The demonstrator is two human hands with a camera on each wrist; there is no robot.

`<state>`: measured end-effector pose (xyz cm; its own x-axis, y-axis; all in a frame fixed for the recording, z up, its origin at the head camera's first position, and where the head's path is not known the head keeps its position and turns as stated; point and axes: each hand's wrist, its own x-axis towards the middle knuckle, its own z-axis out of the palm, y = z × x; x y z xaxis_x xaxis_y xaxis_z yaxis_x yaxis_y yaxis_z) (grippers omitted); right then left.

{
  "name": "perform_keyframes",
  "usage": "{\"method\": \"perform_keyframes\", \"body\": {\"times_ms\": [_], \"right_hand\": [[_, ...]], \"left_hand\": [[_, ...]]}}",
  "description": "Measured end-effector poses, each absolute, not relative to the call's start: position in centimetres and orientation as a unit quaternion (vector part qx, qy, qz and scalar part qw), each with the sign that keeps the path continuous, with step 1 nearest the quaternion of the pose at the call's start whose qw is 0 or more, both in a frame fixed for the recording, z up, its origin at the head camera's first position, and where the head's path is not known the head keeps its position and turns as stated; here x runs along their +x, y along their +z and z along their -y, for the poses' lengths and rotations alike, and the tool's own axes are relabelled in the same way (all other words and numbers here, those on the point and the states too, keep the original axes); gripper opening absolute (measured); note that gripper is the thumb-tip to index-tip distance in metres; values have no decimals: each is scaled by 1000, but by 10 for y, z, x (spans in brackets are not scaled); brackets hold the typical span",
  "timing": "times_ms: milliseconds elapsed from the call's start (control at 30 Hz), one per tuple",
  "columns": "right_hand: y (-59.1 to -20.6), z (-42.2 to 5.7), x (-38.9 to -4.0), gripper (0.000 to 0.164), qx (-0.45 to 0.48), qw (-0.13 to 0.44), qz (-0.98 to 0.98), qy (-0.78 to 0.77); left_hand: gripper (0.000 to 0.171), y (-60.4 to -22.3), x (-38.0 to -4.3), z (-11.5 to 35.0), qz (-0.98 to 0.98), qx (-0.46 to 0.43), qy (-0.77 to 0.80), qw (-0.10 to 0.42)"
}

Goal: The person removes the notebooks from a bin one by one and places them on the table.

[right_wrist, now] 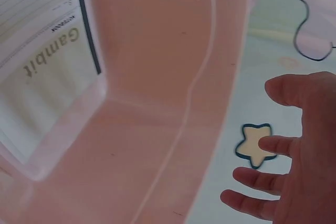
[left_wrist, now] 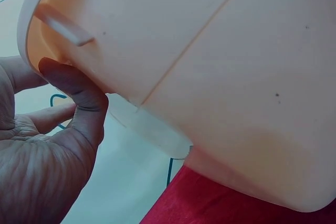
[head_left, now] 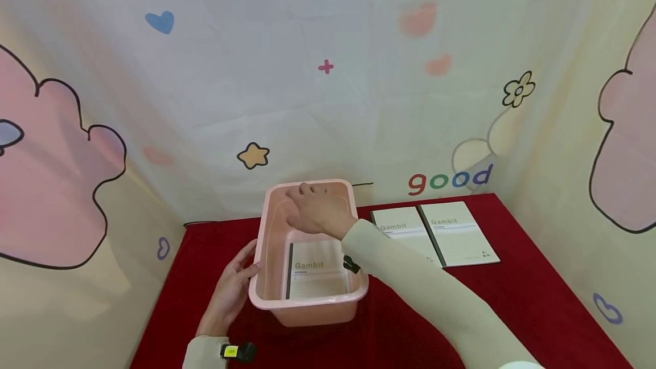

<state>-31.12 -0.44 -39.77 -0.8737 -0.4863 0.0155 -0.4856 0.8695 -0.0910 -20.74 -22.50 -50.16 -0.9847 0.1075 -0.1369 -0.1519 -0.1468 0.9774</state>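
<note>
A pink plastic basin (head_left: 312, 316) stands on the red cloth, a notebook (head_left: 318, 272) marked "Gambit" lying on its bottom. My left hand (head_left: 232, 292) grips the basin's left side by the rim. In the left wrist view the thumb of the left hand (left_wrist: 58, 145) bends against the outer wall under the rim. Over the far part of the basin hovers my right hand (head_left: 318, 209), fingers spread and holding nothing. The right wrist view shows the right hand (right_wrist: 299, 150) apart from the basin wall (right_wrist: 157, 51), with the notebook (right_wrist: 42, 66) inside.
Two more white notebooks lie side by side to the basin's right, a left one (head_left: 402, 226) and a right one (head_left: 461, 235). The right forearm passes in front of the left one. Behind the red cloth (head_left: 215, 261) hangs a printed curtain (head_left: 215, 101).
</note>
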Motion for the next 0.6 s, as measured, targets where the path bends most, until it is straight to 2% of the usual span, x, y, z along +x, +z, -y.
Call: {"method": "perform_keyframes", "body": {"times_ms": [167, 367, 500, 600], "right_hand": [[-410, 17, -324, 59, -248, 70, -966, -9], [-427, 27, -336, 57, -225, 103, -969, -12], [-442, 32, -339, 41, -220, 73, -973, -10], [-456, 36, -342, 35, -243, 21, -969, 48]], "left_hand": [[60, -501, -209, 226, -647, -20, 757, 90], [60, -501, -209, 226, -644, -29, 760, 87], [61, -502, -209, 226, -642, -32, 761, 86], [61, -502, -210, 226, -640, -28, 763, 88]]}}
